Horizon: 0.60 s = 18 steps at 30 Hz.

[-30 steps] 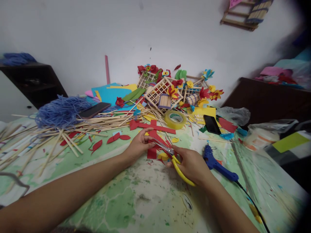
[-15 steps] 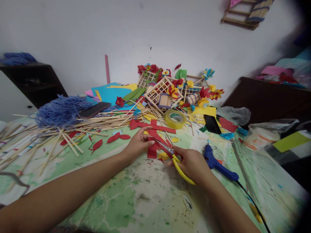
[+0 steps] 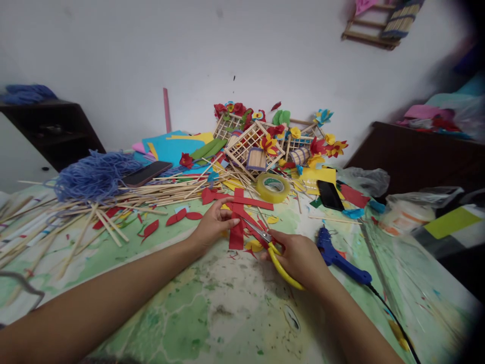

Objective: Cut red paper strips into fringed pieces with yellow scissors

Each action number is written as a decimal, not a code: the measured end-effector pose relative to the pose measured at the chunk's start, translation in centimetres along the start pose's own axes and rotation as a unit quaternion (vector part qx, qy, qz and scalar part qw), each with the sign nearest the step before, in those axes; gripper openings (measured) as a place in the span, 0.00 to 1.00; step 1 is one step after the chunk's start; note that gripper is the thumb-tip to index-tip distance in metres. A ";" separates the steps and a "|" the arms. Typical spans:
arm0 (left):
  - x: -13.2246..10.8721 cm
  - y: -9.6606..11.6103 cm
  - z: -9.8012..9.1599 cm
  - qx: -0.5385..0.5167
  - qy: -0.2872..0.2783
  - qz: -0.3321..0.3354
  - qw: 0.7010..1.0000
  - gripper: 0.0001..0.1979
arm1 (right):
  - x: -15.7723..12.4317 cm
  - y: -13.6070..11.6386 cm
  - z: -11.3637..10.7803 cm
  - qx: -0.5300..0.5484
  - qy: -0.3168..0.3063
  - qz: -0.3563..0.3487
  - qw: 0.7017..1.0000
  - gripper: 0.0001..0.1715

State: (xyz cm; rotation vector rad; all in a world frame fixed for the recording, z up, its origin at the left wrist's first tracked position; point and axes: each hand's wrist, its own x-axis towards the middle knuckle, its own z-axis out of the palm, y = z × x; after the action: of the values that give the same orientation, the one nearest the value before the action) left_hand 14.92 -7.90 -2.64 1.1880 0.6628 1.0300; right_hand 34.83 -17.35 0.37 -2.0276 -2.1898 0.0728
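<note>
Shift: left hand [image 3: 212,227] is sliding up the red craft paper [image 3: 237,225], and the paper's lower strip is showing more than it was a second ago.

Left hand: fingers and thumb are coming together on the red craft paper, holding it near its crossing strips.

Right hand: right hand [image 3: 297,258] is closed around the yellow handles of the scissors [image 3: 275,260], just beside the left hand.

Scissors blades: metal blades [image 3: 260,232] are pointing up and left, lying over the red craft paper; how far apart they are is too small to tell.

Red craft paper: it is sitting between both hands, touching the left fingers and the blades, with a yellow paper scrap [image 3: 253,245] lying just under it.

Bench: paint-stained bench [image 3: 212,308] is carrying everything.

Nearby: blue glue gun [image 3: 337,259] is lying right of the right hand, its black cord [image 3: 390,308] trailing toward the near edge. Red paper leaves [image 3: 178,217] are lying left of the left hand, beyond them loose wooden sticks [image 3: 151,194] and blue yarn [image 3: 94,177].

Further back: clear tape roll [image 3: 273,188] is lying ahead of the hands, before a heap of wooden lattice frames [image 3: 252,149] with paper flowers.
</note>
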 end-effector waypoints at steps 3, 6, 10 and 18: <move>0.1 -0.1 -0.1 0.011 0.019 0.003 1.000 0.34 | 0.0 0.0 0.1 0.002 -0.002 0.000 1.000 0.27; 0.1 -0.1 -0.1 0.013 0.024 0.003 1.000 0.35 | 0.0 -0.1 0.2 0.009 0.002 -0.009 1.000 0.28; 0.1 -0.2 -0.2 0.010 0.017 0.003 1.000 0.34 | 0.0 -0.2 0.3 0.015 0.003 -0.010 1.000 0.30; 0.0 -0.5 -0.4 0.031 -0.003 -0.009 0.999 0.34 | 0.0 -0.2 0.5 0.008 0.008 -0.017 1.000 0.29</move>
State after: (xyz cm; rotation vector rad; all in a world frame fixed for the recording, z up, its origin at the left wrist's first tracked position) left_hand 14.73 -7.74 -3.19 1.2362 0.7037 0.9975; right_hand 34.57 -17.35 -0.05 -1.9763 -2.2058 0.0696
